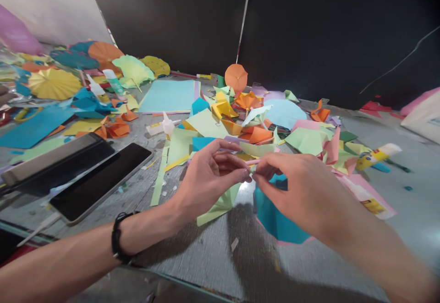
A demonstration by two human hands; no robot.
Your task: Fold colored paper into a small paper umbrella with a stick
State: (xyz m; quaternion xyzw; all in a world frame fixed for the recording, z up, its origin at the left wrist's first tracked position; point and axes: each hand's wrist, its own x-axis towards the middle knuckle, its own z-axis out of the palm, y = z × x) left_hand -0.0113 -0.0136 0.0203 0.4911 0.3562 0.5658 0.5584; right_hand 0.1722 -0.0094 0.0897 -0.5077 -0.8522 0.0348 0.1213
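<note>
Head view: well right of the phone, the left hand and right hand meet, both sets of fingertips pinched closed on a pink stick. Teal paper sits slightly farther right of the phone. The stick looks light and easily bent; hold it lightly near the pinched end.

This looks like a paper craft workshop. The grey table is covered with cut coloured paper at 12 o'clock. Folded paper umbrellas lie at 10 o'clock, glue bottles stand beside them, and a black backdrop hangs behind.
</note>
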